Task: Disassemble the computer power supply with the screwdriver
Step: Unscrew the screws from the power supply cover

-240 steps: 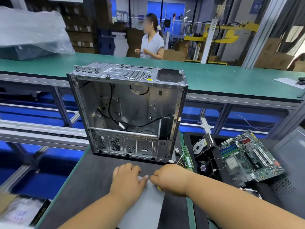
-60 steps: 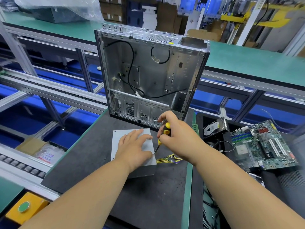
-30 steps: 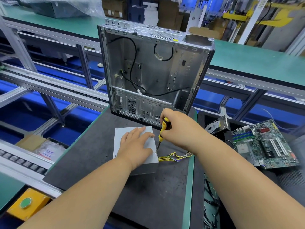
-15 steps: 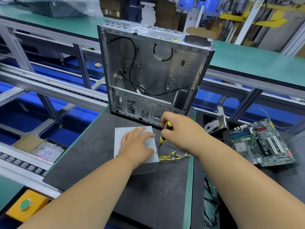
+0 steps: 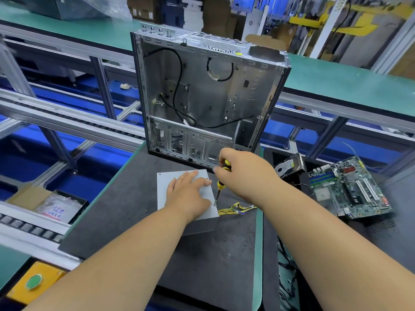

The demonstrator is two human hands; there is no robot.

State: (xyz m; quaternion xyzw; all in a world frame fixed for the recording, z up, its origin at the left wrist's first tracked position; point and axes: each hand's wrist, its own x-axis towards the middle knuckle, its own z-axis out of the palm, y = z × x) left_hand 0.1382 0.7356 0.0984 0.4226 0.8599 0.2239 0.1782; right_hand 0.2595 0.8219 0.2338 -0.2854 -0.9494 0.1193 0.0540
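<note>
power supply [image 5: 203, 206]: grey metal box, flat on the dark mat of the desk, just in front of the open computer case; that case is the landmark for the rest.
cable bundle [image 5: 237, 208]: yellow and black wires, come out of the power supply's right side and lie on the mat, in front of the case's right end.
screwdriver [image 5: 221, 184]: yellow and black handle, shaft tilted down and left, tip at the near right corner of the power supply's top plate; whether it sits in a screw is too small to tell.
right hand [image 5: 244, 176]: fingers curled round the screwdriver handle, holding it, just in front of the case's lower right corner.
left hand [image 5: 187, 194]: fingers straight and spread, palm flat, pressing on the power supply's top, in front of the case's middle.
computer case [image 5: 208, 95]: stands upright at the far edge of the mat, side panel off, inside bare but for loose black cables.
desk [image 5: 125, 203]: dark mat with a green edge, under the case.
hard drive [image 5: 288, 168]: right of the case, tilted, in a black tray.
motherboard [image 5: 349, 187]: green board, further right of the case than the hard drive, lying tilted.
plastic bag [image 5: 59, 208]: clear, in a box well to the left of the case, lower than the desk.
</note>
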